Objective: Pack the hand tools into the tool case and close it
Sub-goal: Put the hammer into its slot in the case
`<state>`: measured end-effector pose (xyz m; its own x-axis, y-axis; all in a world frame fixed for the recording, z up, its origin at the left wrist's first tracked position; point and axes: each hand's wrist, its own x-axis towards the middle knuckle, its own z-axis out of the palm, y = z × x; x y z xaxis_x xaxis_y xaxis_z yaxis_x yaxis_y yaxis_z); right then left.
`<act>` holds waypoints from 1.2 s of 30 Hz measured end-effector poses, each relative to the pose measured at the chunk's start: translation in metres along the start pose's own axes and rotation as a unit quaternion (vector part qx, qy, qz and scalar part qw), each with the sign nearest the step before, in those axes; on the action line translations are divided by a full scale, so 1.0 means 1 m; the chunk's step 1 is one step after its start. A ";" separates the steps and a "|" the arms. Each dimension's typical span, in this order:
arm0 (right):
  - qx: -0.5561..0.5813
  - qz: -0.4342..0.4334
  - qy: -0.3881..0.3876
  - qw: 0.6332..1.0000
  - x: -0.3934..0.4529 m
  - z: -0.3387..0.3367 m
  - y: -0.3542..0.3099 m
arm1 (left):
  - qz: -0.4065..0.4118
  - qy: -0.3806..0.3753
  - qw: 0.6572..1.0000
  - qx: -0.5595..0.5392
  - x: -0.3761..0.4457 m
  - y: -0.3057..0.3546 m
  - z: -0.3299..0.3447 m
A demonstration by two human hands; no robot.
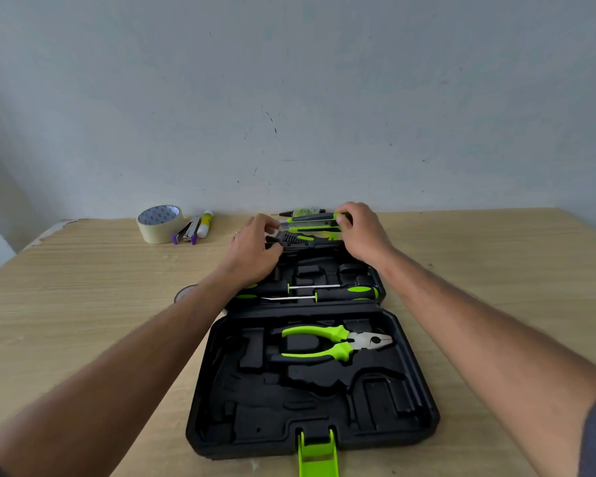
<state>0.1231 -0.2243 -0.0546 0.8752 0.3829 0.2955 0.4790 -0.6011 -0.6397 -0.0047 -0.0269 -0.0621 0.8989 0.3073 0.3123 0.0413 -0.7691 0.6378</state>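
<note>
Tool case [410,401] lying open toward the person from both hands; pliers [338,342] and two screwdrivers [324,292] seated, most slots still bare, lid not shut; right hand [362,232] pinching utility knife [312,223]; left hand [255,249] gripping dark tool [291,239] at case's far edge; wall close beyond fingers, table [83,287] open leftward past tape roll [159,223].

The open tool case [417,401] lies on the table [83,304]; pliers [334,342] sit in its near half, two screwdrivers [310,292] in the far half (side by side), tape roll [159,223] at ten o'clock.
</note>
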 end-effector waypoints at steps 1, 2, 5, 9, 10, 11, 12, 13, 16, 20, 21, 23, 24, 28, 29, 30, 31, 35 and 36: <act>0.014 -0.007 0.011 1.000 -0.002 -0.002 -0.002 | 0.000 0.010 1.000 -0.009 0.000 -0.001 -0.001; 0.029 -0.013 0.020 0.999 -0.005 -0.004 -0.003 | 0.004 0.024 1.000 -0.018 0.000 -0.002 -0.001; 0.075 -0.020 0.015 0.997 -0.013 -0.016 -0.010 | 0.031 0.047 0.998 -0.026 -0.002 0.000 -0.003; 0.075 -0.006 -0.046 0.996 -0.026 -0.029 -0.012 | 0.066 0.031 0.997 -0.007 -0.005 0.002 -0.005; 0.070 -0.002 -0.055 0.996 -0.029 -0.030 -0.011 | 0.077 0.026 0.997 0.016 -0.005 0.002 -0.004; 0.067 0.001 -0.061 0.996 -0.032 -0.032 -0.009 | 0.087 0.019 0.995 0.037 -0.006 0.003 -0.005; 0.065 0.002 -0.066 0.996 -0.034 -0.034 -0.008 | 0.095 0.013 0.994 0.054 -0.007 0.005 -0.005; 0.064 0.002 -0.071 0.995 -0.037 -0.035 -0.006 | 0.102 0.008 0.992 0.069 -0.007 0.006 -0.007; 0.055 -0.006 -0.109 0.993 -0.044 -0.040 -0.003 | 0.109 -0.012 0.988 0.106 -0.009 0.008 -0.015; -0.027 -0.051 -0.142 0.988 -0.051 -0.036 -0.001 | 0.090 -0.055 0.983 0.148 -0.014 0.007 -0.022; -0.042 -0.059 -0.142 0.987 -0.053 -0.034 -0.001 | 0.086 -0.064 0.981 0.159 -0.015 0.008 -0.023; -0.067 -0.064 -0.139 0.986 -0.056 -0.032 -0.004 | 0.082 -0.070 0.980 0.170 -0.020 0.010 -0.022; -0.085 -0.066 -0.140 0.984 -0.057 -0.031 -0.007 | 0.083 -0.066 0.979 0.172 -0.022 0.012 -0.022; -0.129 -0.070 -0.127 0.981 -0.062 -0.029 -0.013 | 0.076 -0.063 0.980 0.171 -0.027 0.016 -0.021; -0.130 -0.071 -0.121 0.982 -0.062 -0.029 -0.015 | 0.074 -0.062 0.981 0.170 -0.027 0.017 -0.021; -0.130 -0.074 -0.111 0.982 -0.062 -0.029 -0.016 | 0.072 -0.058 0.981 0.171 -0.028 0.018 -0.021; -0.131 -0.074 -0.099 0.984 -0.063 -0.029 -0.016 | 0.069 -0.054 0.981 0.170 -0.028 0.019 -0.020; -0.150 -0.073 -0.080 0.983 -0.066 -0.027 -0.020 | 0.046 -0.044 0.987 0.150 -0.027 0.019 -0.018; -0.158 -0.079 -0.080 0.981 -0.067 -0.026 -0.019 | 0.038 -0.041 0.988 0.144 -0.026 0.020 -0.018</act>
<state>0.0564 -0.2566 -0.0437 0.7781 0.5797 0.2420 0.6276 -0.7023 -0.3359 -0.0355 -0.0403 -0.0445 0.9364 0.2049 0.2851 0.0843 -0.9194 0.3841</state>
